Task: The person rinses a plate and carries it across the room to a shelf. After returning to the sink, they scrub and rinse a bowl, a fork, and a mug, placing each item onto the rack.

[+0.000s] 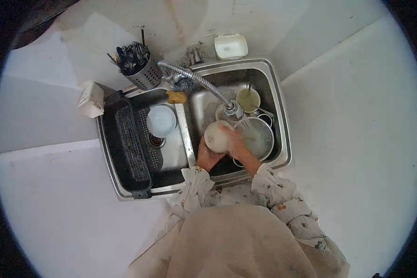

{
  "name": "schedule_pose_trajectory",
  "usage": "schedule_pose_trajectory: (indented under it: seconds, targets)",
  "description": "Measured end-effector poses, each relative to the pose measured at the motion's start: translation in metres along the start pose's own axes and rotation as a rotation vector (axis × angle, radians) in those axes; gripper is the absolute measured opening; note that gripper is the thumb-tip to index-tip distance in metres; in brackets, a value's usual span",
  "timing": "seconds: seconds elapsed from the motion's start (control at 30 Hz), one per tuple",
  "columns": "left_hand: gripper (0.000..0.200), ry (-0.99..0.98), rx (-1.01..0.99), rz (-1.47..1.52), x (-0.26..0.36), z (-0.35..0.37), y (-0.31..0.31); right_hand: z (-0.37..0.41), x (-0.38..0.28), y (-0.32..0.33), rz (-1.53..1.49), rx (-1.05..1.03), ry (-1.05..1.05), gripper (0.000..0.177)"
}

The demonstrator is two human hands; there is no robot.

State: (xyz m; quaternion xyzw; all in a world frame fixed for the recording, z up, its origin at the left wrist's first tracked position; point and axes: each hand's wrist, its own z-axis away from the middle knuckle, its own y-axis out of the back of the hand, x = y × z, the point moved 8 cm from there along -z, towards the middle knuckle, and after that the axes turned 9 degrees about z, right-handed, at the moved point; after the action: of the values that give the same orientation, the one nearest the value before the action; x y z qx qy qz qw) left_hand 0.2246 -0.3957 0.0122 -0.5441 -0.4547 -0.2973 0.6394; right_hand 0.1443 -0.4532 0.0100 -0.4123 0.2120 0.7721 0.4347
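Over the right basin I hold a cream-white bowl (215,138), its rounded side facing up. My left hand (208,155) grips its lower left edge. Against the bowl's right side is my right hand (237,144), fingers curled on it and slightly blurred. Just above hangs the faucet head (233,110), with water spraying from it. Beside my right hand, a large pot (266,149) holds cloudy water. Behind it are a cup of greenish liquid (248,100) with a utensil handle sticking out, and a smaller cup (266,119). Whether my right hand also has a scrubber is hidden.
A white bowl (161,121) sits in the left basin beside a long black rack (133,143). On the divider lies a yellow sponge (176,97). A perforated cutlery holder (147,76) and a white soap dish (231,47) stand behind the sink.
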Motion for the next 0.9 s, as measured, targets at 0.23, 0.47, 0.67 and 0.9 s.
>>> schedule_pose_trajectory:
  seconds: [0.23,0.47,0.67,0.9]
  targets:
    - [0.039,0.423,0.373,0.947,-0.019,0.006,0.013,-0.036,0.063,0.061,0.549,0.305,0.287,0.034]
    - [0.034,0.384,0.226,0.084,0.004,0.003,0.018,0.033,-0.034,0.022,0.740,0.382,0.471,0.026]
    - [0.030,0.315,0.177,-0.008,0.024,0.013,-0.005,0.016,-0.054,0.010,0.732,0.250,0.599,0.023]
    - [0.035,0.302,0.088,-0.102,0.022,0.019,-0.007,0.023,-0.065,0.004,0.909,0.287,0.718,0.026]
